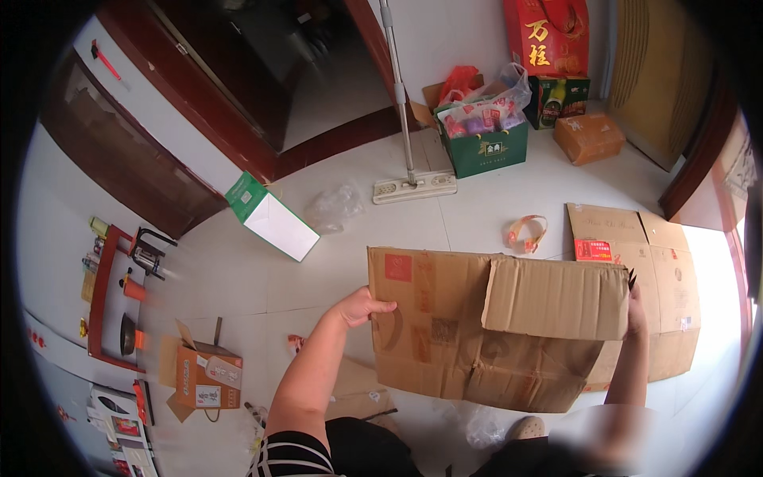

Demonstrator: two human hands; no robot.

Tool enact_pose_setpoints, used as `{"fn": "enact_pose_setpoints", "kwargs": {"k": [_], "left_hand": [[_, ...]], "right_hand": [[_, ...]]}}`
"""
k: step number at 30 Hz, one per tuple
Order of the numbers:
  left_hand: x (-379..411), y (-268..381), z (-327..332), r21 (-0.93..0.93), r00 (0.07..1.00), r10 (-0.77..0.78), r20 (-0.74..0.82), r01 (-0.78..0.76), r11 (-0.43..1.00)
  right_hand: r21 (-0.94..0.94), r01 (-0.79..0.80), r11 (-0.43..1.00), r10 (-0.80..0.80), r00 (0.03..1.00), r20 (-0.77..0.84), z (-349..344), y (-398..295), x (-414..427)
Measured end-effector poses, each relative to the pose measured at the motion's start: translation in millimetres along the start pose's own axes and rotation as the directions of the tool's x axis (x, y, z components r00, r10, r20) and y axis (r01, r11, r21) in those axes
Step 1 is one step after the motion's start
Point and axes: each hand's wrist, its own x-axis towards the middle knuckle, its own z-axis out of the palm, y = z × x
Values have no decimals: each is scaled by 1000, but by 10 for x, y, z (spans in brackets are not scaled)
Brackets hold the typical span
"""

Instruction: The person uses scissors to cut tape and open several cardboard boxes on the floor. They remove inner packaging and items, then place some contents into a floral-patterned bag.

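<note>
A flattened brown cardboard box is held up in front of me, with one flap folded over its upper right. My left hand grips its left edge, thumb lying on the near face. At the right edge my right hand has hold of the cardboard, its fingers mostly hidden. Dark pointed tips stick up beside that hand; what they belong to cannot be made out. Behind and to the right, another flattened cardboard box lies on the tiled floor.
A flat mop stands beside a filled green carton. Around the floor are a small brown box, a white-and-green carton, clear plastic, a tape loop and an open orange carton. More cardboard lies near my feet.
</note>
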Motion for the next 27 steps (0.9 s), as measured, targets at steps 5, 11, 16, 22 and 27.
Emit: {"fn": "enact_pose_setpoints", "kwargs": {"k": [5, 11, 16, 22, 27], "left_hand": [[-49, 74, 109, 34, 999, -25, 38, 23, 999], [-209, 130, 125, 179, 999, -23, 22, 19, 984], [-189, 141, 212, 297, 998, 26, 54, -41, 954], [-124, 464, 383, -139, 958, 283, -49, -287, 948], [-89, 444, 639, -34, 920, 346, -184, -358, 933]], "right_hand": [[28, 5, 1000, -4, 999, -43, -525, 305, 53], [87, -51, 995, 61, 991, -117, 357, -204, -105], [84, -17, 996, 34, 979, -201, 396, -356, -159], [83, 120, 989, -107, 983, -149, 431, -343, -207], [-17, 141, 990, -142, 982, -125, 471, -361, -233]]}}
